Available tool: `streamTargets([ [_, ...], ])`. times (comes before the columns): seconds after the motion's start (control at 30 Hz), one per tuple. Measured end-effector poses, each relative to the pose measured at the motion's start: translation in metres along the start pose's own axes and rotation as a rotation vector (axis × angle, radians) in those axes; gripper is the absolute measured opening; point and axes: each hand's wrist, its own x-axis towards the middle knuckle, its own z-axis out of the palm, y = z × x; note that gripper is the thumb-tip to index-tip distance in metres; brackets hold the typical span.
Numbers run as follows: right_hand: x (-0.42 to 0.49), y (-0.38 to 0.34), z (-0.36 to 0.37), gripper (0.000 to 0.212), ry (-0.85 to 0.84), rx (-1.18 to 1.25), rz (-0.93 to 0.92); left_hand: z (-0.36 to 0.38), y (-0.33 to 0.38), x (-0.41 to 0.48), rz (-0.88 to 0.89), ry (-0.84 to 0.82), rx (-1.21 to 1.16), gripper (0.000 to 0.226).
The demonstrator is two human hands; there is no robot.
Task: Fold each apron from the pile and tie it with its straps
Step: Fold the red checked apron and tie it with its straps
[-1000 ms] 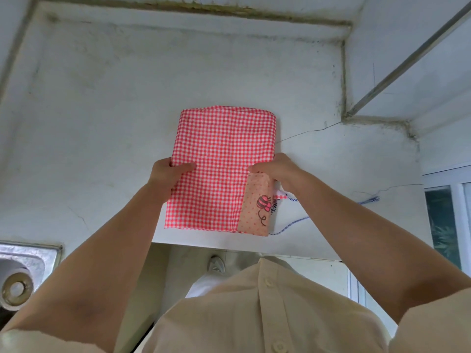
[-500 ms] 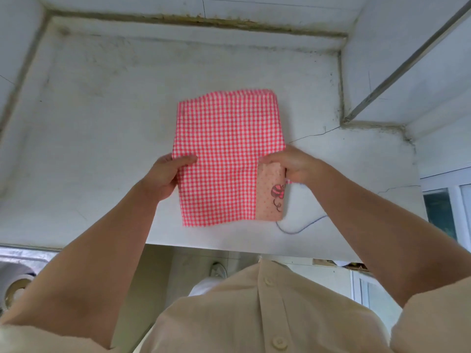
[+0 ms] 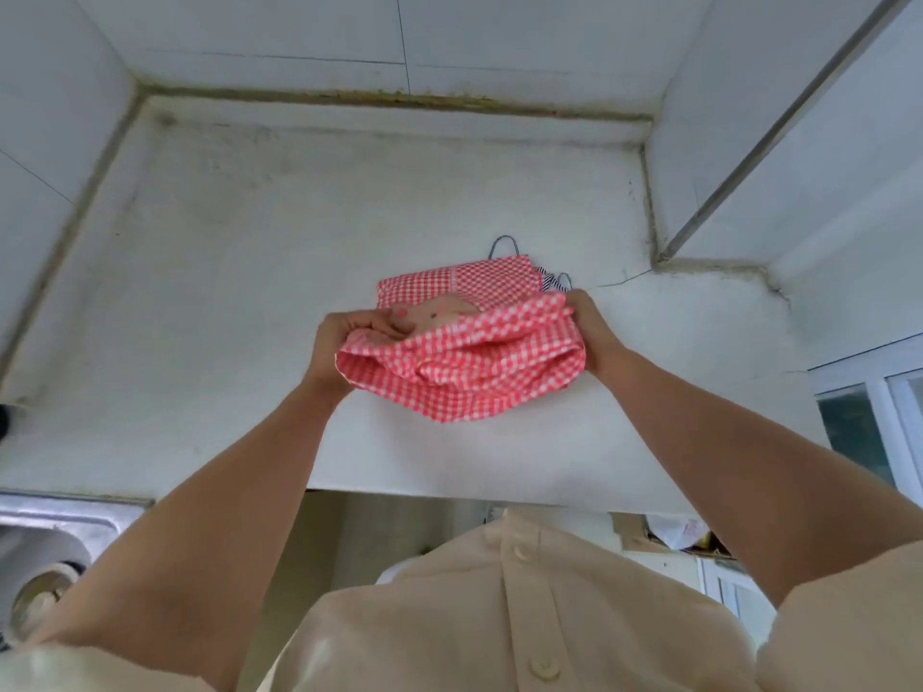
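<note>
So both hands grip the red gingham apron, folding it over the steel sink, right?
Not over the sink. The head view shows the left hand and right hand gripping the red gingham apron over the white counter; the steel sink sits off at lower left.

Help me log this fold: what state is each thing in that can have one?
apron: half folded, untied; near half lifted off the counter, far half lying flat.
straps: loose, poking out past the apron's far edge.
left hand: grips the apron's left edge.
right hand: grips the apron's right edge.
</note>
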Motion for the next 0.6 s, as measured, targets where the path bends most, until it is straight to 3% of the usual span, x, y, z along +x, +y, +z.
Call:
streamTargets([
  [0.1, -0.002, 0.032, -0.006, 0.01, -0.02, 0.047, 0.069, 0.005, -0.028, -0.021, -0.071, -0.033, 0.095, 0.026],
  [0.23, -0.009, 0.065, -0.02, 0.025, -0.046, 0.041, 0.1, 0.01, -0.055, -0.035, -0.152, -0.04, 0.128, 0.033],
  [0.3, -0.007, 0.079, -0.03, 0.033, -0.062, -0.217, -0.044, 0.007, -0.07, -0.039, -0.008, -0.07, 0.384, 0.029],
  [0.37, -0.006, 0.094, -0.042, 0.035, -0.141, -0.698, -0.26, 0.003, -0.083, -0.045, 0.164, -0.166, 0.663, 0.022],
  [0.43, -0.007, 0.105, -0.053, 0.037, -0.188, -1.087, -0.463, 0.0, -0.087, -0.052, 0.177, -0.211, 0.768, 0.031],
  [0.53, -0.006, 0.113, -0.062, 0.033, -0.212, -1.232, -0.531, -0.001, -0.087, -0.059, 0.194, -0.246, 0.79, 0.049],
  [0.6, -0.006, 0.111, -0.057, 0.035, -0.161, -1.035, -0.458, 0.004, -0.08, -0.06, 0.126, -0.175, 0.654, 0.038],
])
